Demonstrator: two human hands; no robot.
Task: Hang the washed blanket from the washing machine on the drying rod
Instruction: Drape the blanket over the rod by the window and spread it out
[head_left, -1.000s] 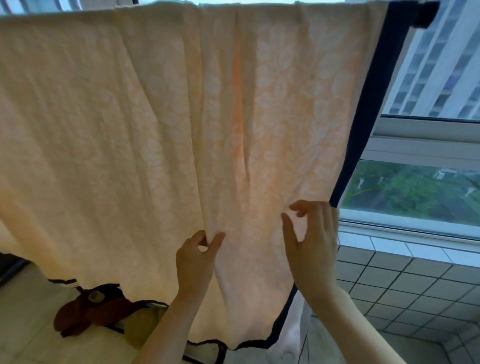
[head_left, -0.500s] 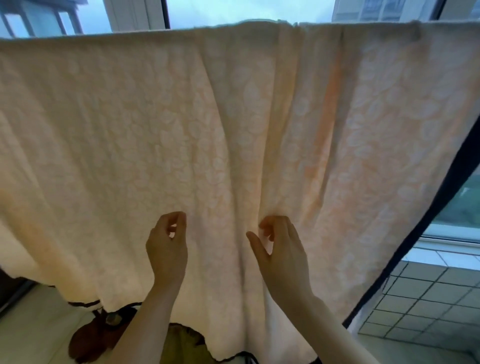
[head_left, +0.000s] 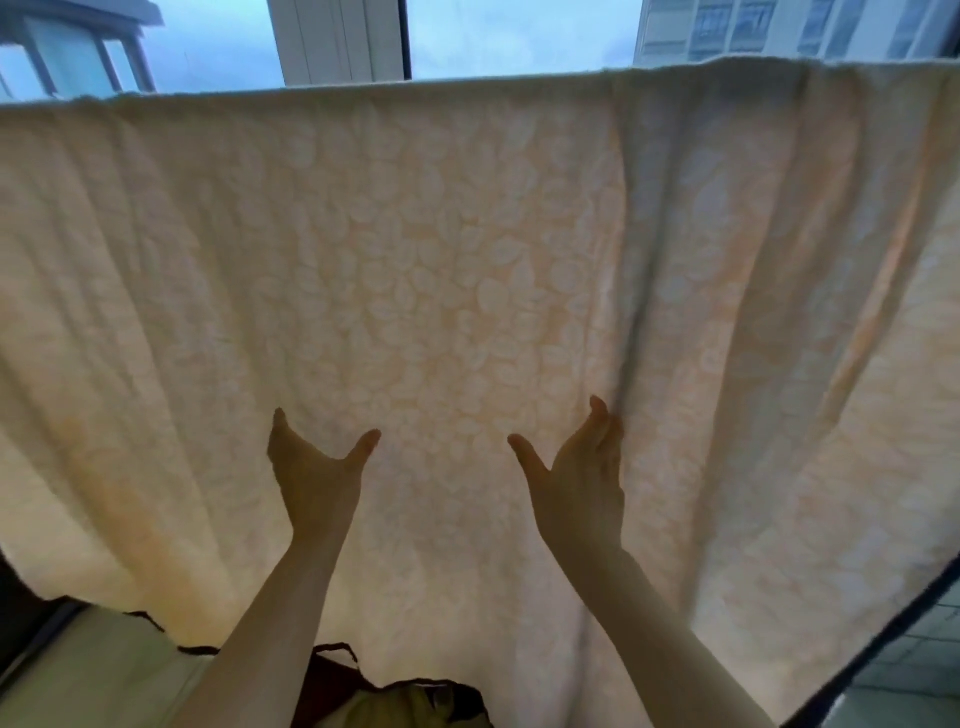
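Note:
A pale peach blanket (head_left: 447, 291) with a leaf pattern and a dark trimmed hem hangs spread wide across the view, folded over a rod hidden under its top edge. My left hand (head_left: 317, 467) is raised against the cloth with fingers straight and thumb spread, holding nothing. My right hand (head_left: 582, 467) is likewise flat, its fingertips touching a vertical fold of the blanket. Vertical creases run down the right part of the cloth.
Windows (head_left: 234, 47) with a white frame post (head_left: 337, 41) stand behind the top edge, with buildings outside. Below the hem lie a dark brown item (head_left: 332, 680) and a light floor (head_left: 104, 670). Tiled wall (head_left: 914, 670) shows at the lower right.
Both hands have let go of the pinched cloth, opened flat and moved apart across the blanket. The view has tilted up and left, showing more of the top edge and windows.

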